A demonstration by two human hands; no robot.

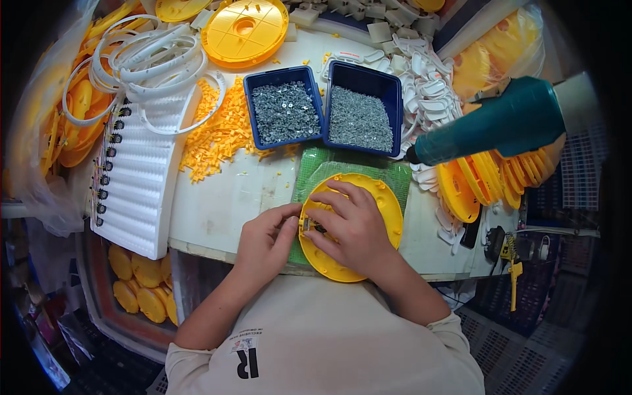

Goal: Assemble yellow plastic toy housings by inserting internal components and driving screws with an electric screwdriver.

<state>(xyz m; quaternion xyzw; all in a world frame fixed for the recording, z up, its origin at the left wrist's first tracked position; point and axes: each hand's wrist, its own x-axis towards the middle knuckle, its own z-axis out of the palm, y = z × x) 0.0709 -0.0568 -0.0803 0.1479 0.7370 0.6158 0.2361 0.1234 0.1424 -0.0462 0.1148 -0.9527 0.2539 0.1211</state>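
A round yellow plastic cover point(387, 205) lies, inner side up, on a green mat point(312, 172) at the near edge of the table. My right hand point(359, 227) reaches across it, its fingers bent and their tips near the left rim. Next to them, a small metal-and-dark part point(309, 225) sits in the cover, partly hidden by the fingers. At that same rim, my left hand point(268, 240) is closed, thumb and forefinger on the edge. Beyond the cover stand two blue bins, the left bin point(276, 74) and the right bin point(365, 71), both with small metal pieces.
A teal power screwdriver point(494, 125) hangs at right above stacked yellow covers point(461, 191). White plastic pieces point(428, 92) lie behind it. Left are small yellow parts point(210, 141), white rings point(141, 76) and a white foam tray point(138, 184) with wired parts. More yellow discs point(141, 283) fill a container below.
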